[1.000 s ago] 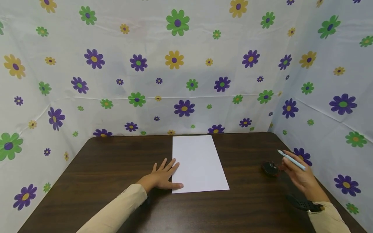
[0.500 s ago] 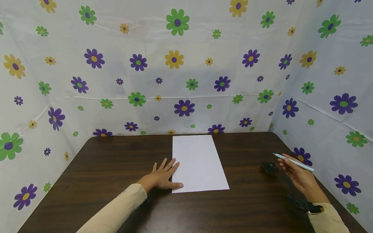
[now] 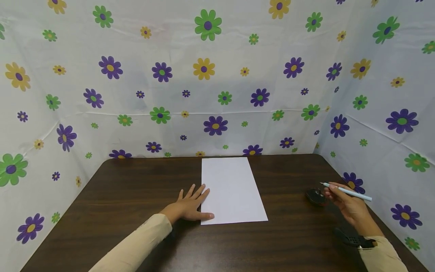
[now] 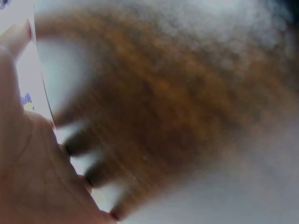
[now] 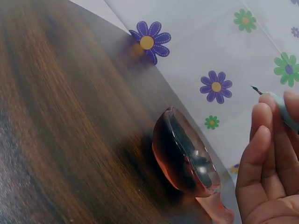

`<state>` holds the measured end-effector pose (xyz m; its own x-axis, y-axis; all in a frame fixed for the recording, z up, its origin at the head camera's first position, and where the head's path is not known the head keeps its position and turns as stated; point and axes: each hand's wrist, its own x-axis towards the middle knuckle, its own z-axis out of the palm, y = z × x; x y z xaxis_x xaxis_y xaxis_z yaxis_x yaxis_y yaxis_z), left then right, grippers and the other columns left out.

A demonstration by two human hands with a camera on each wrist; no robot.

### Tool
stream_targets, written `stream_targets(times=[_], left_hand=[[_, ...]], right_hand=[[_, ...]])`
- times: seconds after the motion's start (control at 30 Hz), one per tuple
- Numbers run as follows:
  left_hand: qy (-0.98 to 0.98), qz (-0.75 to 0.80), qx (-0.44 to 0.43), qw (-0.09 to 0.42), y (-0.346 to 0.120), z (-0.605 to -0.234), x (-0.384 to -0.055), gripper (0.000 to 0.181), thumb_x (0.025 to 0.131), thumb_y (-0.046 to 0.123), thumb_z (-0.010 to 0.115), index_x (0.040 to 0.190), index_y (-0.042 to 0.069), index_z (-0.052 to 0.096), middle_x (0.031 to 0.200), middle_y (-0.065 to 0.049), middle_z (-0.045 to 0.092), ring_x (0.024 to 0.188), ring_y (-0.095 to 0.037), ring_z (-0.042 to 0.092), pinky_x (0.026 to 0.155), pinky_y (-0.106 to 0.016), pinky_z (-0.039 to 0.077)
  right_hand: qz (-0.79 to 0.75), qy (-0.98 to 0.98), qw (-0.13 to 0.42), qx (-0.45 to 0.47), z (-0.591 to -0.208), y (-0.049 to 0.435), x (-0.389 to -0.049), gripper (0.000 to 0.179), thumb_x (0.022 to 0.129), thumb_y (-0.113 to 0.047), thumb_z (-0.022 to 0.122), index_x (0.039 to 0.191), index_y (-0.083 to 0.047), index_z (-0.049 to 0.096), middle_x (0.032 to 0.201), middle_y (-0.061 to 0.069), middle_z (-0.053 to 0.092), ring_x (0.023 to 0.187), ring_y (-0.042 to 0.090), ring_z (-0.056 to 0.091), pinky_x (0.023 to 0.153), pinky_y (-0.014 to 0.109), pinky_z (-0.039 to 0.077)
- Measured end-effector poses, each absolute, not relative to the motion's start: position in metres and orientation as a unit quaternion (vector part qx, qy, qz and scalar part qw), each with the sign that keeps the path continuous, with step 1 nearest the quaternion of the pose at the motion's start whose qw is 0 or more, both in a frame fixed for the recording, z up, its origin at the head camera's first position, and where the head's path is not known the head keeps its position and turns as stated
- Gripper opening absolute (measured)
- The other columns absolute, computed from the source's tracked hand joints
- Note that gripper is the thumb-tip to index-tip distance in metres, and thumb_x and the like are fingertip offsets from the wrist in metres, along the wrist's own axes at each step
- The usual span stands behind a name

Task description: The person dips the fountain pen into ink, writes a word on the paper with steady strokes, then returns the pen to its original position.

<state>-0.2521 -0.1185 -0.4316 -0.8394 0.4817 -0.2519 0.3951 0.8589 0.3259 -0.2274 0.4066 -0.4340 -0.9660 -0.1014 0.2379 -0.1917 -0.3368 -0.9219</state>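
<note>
A blank white sheet of paper [image 3: 233,190] lies on the dark wooden table. My left hand [image 3: 187,207] rests palm down at its left edge, fingers spread, thumb and fingertips on the sheet. The left wrist view shows the palm [image 4: 42,172] and blurred wood grain. To the right, my right hand [image 3: 351,207] pinches a slim light-blue brush pen [image 3: 357,194] between thumb and fingers, raised, its tip pointing left. Its dark pointed tip [image 5: 256,90] shows in the right wrist view. Beside these fingers stands a small clear reddish dish [image 5: 168,158] with something dark and shiny in it.
The dark table [image 3: 146,185] runs back to a white flowered cloth [image 3: 176,79] that rises behind it and on both sides. A black wristband [image 3: 355,240] circles the right wrist. The dish stands near the table's right edge.
The brush pen has turned in my right hand from a steeper slant to a flatter one, its tip shifting slightly left and down. My left hand and the paper have stayed put.
</note>
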Motion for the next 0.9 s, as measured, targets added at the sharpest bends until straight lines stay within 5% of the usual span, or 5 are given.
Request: stream_targets(times=[0.33,0.47,0.57,0.9], left_hand=[[0.950,0.132,0.231,0.163,-0.118,-0.433,-0.254,0.094,0.084,0.070,0.053,0.155,0.022,0.014,0.162,-0.004,0.004,0.147,-0.037,-0.002,0.108,-0.068,-0.001],[0.951,0.129,0.230,0.163,-0.118,-0.434,-0.254,0.095,0.083,0.070,0.053,0.155,0.023,0.014,0.162,-0.003,0.004,0.147,-0.037,-0.002,0.108,-0.068,-0.001],[0.951,0.128,0.229,0.164,-0.118,-0.434,-0.254,0.095,0.083,0.071,0.053,0.155,0.023,0.014,0.162,-0.003,0.004,0.147,-0.037,-0.002,0.108,-0.068,-0.001],[0.951,0.122,0.230,0.167,-0.118,-0.434,-0.255,0.095,0.083,0.072,0.052,0.155,0.023,0.013,0.162,-0.003,0.003,0.147,-0.037,-0.002,0.109,-0.068,-0.001]], right_hand=[[0.731,-0.677,0.031,0.080,-0.433,0.411,-0.228,0.023,0.097,0.002,0.052,0.103,-0.008,0.071,0.091,0.002,0.075,0.078,0.011,0.071,0.068,0.021,0.055],[0.641,-0.765,0.037,0.052,-0.433,0.415,-0.230,0.015,0.094,-0.002,0.059,0.104,0.005,0.067,0.086,-0.002,0.073,0.074,0.010,0.070,0.066,0.023,0.056],[0.533,-0.845,0.042,0.029,-0.431,0.415,-0.232,0.029,0.093,-0.010,0.063,0.108,0.015,0.062,0.084,-0.006,0.072,0.073,0.009,0.069,0.065,0.022,0.056],[0.363,-0.931,0.029,0.012,-0.423,0.410,-0.232,0.031,0.091,-0.021,0.067,0.105,0.007,0.067,0.084,0.010,0.072,0.068,0.007,0.065,0.061,0.022,0.051]])
